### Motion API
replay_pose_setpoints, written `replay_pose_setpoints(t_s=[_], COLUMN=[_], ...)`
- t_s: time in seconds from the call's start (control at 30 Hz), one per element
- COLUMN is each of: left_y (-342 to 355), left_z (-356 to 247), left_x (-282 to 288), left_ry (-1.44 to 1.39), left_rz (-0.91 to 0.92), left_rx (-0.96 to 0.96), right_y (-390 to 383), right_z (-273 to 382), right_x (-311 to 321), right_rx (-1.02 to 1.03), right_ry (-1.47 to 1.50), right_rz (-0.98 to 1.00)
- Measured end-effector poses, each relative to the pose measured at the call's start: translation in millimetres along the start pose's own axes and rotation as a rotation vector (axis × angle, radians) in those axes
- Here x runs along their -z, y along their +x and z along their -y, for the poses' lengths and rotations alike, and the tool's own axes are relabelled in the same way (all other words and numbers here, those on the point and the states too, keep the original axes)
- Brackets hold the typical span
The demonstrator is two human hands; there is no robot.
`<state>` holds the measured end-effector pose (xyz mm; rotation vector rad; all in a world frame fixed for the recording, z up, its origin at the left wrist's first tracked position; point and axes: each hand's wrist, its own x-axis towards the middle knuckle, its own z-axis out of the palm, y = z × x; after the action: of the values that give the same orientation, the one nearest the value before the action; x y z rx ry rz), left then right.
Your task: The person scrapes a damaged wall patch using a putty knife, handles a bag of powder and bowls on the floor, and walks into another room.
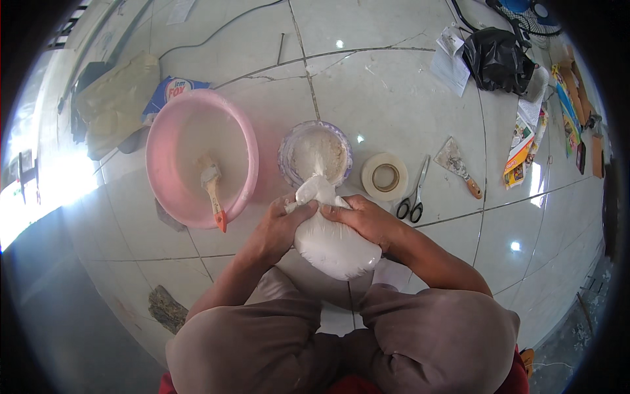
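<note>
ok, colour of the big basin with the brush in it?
Pink. The basin shows best in the head view, left of the hands; brush has an orange-tipped handle.

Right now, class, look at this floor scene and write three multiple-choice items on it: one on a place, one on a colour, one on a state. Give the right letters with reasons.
1. Where does the brush lie?
A. inside the basin
B. on the scissors
C. under the black bag

2. What colour is the basin?
A. green
B. pink
C. black

3. How is the white bag being handled?
A. it lies untouched on the tiles
B. one hand lifts it overhead
C. both hands grip it, its mouth tipped into the clear bowl

Answers:
1 A, the brush rests on the basin's inner wall, handle toward the rim.
2 B, its rim and wall are pink.
3 C, the left hand and right hand clasp the bag's neck, which reaches over the powder-filled bowl.
</note>
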<state>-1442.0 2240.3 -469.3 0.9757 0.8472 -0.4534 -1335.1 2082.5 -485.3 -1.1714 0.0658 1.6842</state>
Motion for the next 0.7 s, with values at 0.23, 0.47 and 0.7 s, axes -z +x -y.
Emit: replay_pose_setpoints(t_s=[0.23,0.47,0.7], left_y=[0.9,1.2,4.5], left_z=[-3.9,-1.1,0.6], left_x=[-5.2,-9.2,-4.6], left_ry=[0.098,0.169,0.096], left_rz=[-0.049,-0.078,-0.118], left_rx=[0.019,-0.091,-0.098], right_y=[0.7,6.4,4.1], right_z=[2.0,-7.2,7.1], right_x=[0.1,7.8,-2.9], right_rx=[-0.037,-0.022,0.049], right_ry=[-0.043,-0.032,-0.046], right_rz=[-0.046,-0.003,-0.004])
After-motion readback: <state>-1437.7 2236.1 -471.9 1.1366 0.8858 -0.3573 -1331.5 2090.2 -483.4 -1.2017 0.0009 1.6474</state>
